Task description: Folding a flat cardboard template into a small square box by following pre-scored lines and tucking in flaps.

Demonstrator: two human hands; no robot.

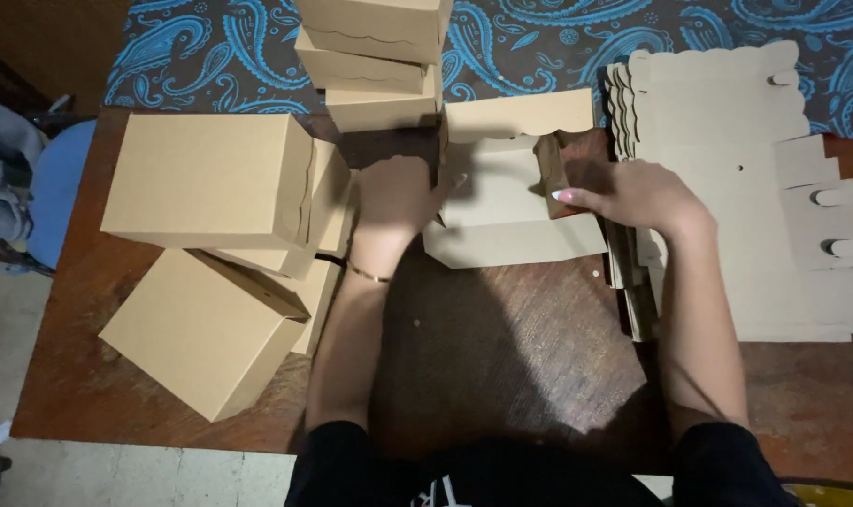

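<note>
A half-folded brown cardboard box lies on the wooden table between my hands. My left hand presses against the box's left wall, fingers curled on its edge. From the right, my right hand pinches a raised side flap. The box's scalloped lid panel stands up at the back and a front flap lies flat toward me.
Finished closed boxes are piled at the left, one tilted near the table's front. Another stack rises at the back centre. Flat unfolded blanks are piled at the right. A blue patterned cloth lies behind.
</note>
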